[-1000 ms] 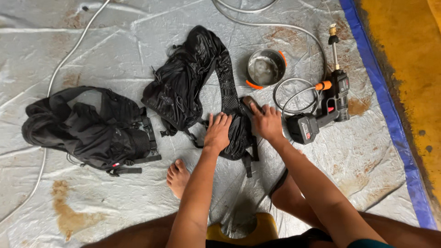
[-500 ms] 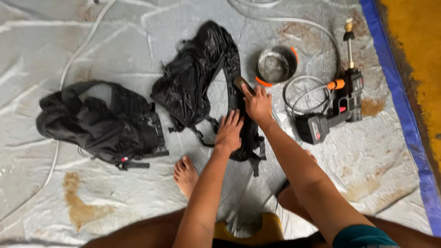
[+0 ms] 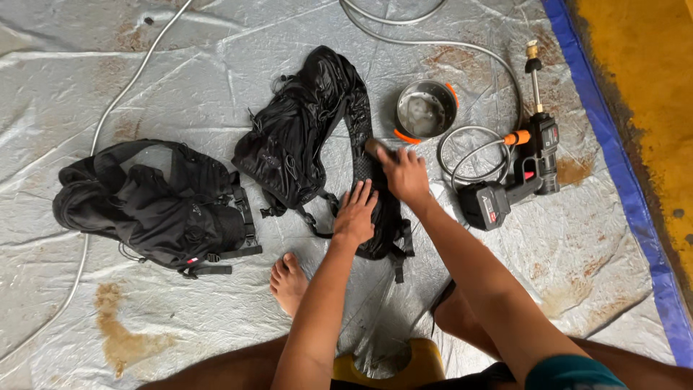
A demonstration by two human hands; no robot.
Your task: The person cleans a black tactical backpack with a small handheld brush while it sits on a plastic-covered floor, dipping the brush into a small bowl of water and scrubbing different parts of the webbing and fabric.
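A wet grey tarpaulin [image 3: 144, 72] with rust-brown stains covers the ground, edged on the right by a blue border and yellow floor. On it lie two black backpacks: one [image 3: 155, 206] bunched up at the left, well apart from the hands, and a second backpack [image 3: 296, 137] spread out in the middle, its padded shoulder strap [image 3: 359, 119] running down toward the person. That strap is what is being worked on; it looks wet and part-scrubbed, while the left pack appears untouched, so much of the cleaning seems still to do. The left hand [image 3: 355, 215] lies flat, fingers spread, pinning the lower strap. The right hand [image 3: 404, 173] is closed round a small brush [image 3: 373, 147], pressed on the strap just above. Near the right hand sit a cordless pressure washer [image 3: 512, 180] with coiled hose and a steel bowl [image 3: 426, 110]. A bare foot [image 3: 290, 282] rests below the pack.
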